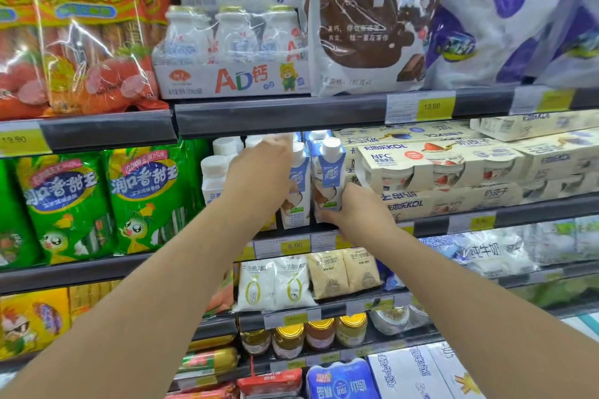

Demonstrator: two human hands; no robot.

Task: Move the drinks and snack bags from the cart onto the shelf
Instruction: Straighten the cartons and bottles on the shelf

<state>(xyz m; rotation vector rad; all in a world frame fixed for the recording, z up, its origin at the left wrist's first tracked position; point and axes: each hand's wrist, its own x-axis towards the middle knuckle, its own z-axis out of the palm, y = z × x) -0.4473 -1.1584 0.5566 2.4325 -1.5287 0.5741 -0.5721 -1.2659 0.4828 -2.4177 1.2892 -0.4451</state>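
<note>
Two bare forearms reach to the shelf (324,113). Right hand (353,207) grips a blue-white carton (329,178) at its base, seating it beside yogurt boxes (437,165). Left hand (259,168) grasps the neighbouring carton (296,191), likely steadying the row.

A shop's chilled display, dark shelf rails stacked one above another.
The shelf rails (282,113) carry yellow price tags (432,106). Bright, even light falls from above and glares off the plastic wrapping. At the lower right corner a strip of pale floor (583,324) shows.
</note>
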